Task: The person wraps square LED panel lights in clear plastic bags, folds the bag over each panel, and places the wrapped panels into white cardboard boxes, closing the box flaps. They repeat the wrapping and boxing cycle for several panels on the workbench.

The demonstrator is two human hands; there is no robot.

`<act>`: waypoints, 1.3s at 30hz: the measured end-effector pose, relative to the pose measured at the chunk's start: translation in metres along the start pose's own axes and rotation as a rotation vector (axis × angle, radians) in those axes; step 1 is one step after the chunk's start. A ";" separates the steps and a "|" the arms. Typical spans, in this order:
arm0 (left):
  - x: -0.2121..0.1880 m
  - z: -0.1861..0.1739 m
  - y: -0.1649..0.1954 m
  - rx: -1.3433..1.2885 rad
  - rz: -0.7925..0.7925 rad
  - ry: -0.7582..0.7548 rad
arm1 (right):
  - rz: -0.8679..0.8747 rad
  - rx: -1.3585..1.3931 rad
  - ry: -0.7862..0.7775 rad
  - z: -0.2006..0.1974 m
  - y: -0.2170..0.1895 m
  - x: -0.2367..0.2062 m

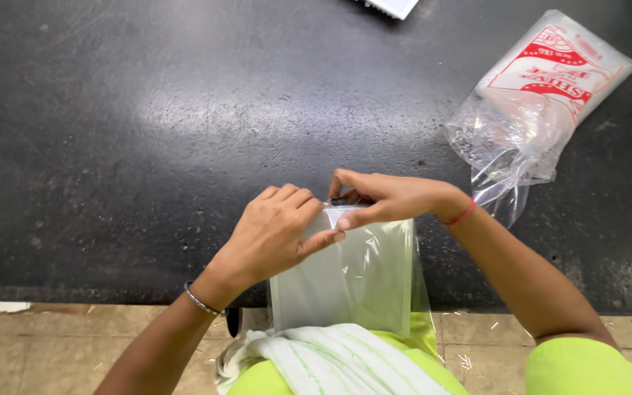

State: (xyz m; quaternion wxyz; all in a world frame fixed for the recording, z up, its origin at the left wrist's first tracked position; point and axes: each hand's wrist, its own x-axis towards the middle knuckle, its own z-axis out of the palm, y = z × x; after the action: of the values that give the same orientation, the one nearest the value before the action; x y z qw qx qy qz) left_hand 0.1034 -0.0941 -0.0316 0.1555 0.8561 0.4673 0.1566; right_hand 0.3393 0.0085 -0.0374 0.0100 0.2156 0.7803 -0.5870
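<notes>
Clear plastic pouch (352,278) pinched at its top edge between left hand (276,234) and right hand (389,197).

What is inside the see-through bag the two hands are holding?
The clear bag looks flat and pale, with nothing distinct showing through it. At its top edge a small dark thing peeks out between the left hand and right hand, mostly covered by fingers.

Dark worktop (148,110) (glare-lit), tan floor (53,344)
</notes>
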 end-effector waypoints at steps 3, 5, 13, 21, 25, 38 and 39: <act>0.000 -0.001 -0.011 0.065 -0.027 0.094 | 0.063 0.167 0.034 0.004 0.010 0.003; -0.009 -0.006 -0.021 0.133 -0.055 0.267 | 0.072 0.252 0.059 0.004 0.019 0.002; -0.071 -0.023 -0.027 -0.270 -0.447 0.333 | 0.146 0.536 0.285 -0.011 0.064 -0.003; -0.070 -0.014 0.000 -0.395 -0.369 0.518 | 0.008 0.940 0.909 -0.001 0.090 0.061; -0.061 -0.004 0.003 -0.405 -0.325 0.452 | -0.097 0.795 0.838 -0.007 0.088 0.070; -0.041 0.041 -0.032 -0.360 -0.280 0.287 | -0.136 0.053 1.627 0.020 0.064 -0.192; -0.038 0.043 -0.033 -0.363 -0.270 0.267 | -0.151 -0.019 1.753 0.012 0.076 -0.226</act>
State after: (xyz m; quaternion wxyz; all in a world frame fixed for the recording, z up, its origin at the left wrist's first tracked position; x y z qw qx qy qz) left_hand 0.0767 -0.1144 -0.0885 0.2632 0.7159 0.5577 0.3272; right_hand 0.5680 -0.0595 -0.0499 -0.6296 0.5363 0.5243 -0.2029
